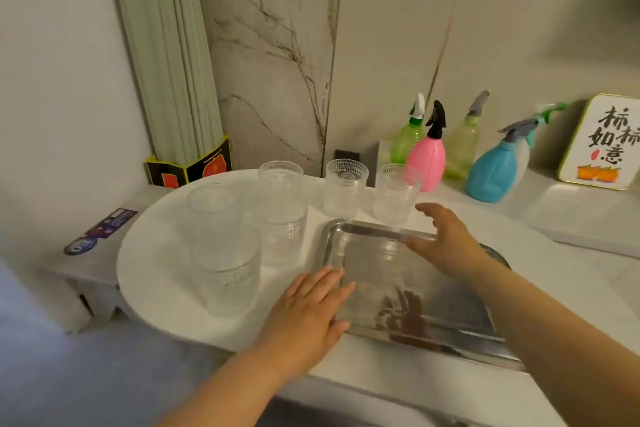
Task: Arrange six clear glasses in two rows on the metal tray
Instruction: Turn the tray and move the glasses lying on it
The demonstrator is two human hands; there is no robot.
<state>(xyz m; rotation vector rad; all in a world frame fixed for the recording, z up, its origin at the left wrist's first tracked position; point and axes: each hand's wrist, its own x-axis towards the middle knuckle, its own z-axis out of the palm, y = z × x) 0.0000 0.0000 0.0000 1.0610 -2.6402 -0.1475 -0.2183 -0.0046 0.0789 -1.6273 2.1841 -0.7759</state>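
At lower centre of the frame, the left hand (308,312) and right hand (446,239) rest open-palmed on the empty metal tray (446,291) (holding nothing); all clear glasses (280,208) remain outside it, none arranged.

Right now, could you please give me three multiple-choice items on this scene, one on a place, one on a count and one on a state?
1. Where is the metal tray?
A. Right of the glasses
B. Against the wall
C. Under the glasses

2. How many clear glasses show?
A. Three
B. Six
C. Eight

3. What is the left hand doing?
A. Holding a glass
B. Lying flat on the tray's left edge
C. Squeezing a spray bottle

Answers: 1 A, the glasses stand on the white tabletop to the tray's left and behind it. 2 B, two stand at the left, two next, two at the back. 3 B, its fingers are spread and grip nothing.
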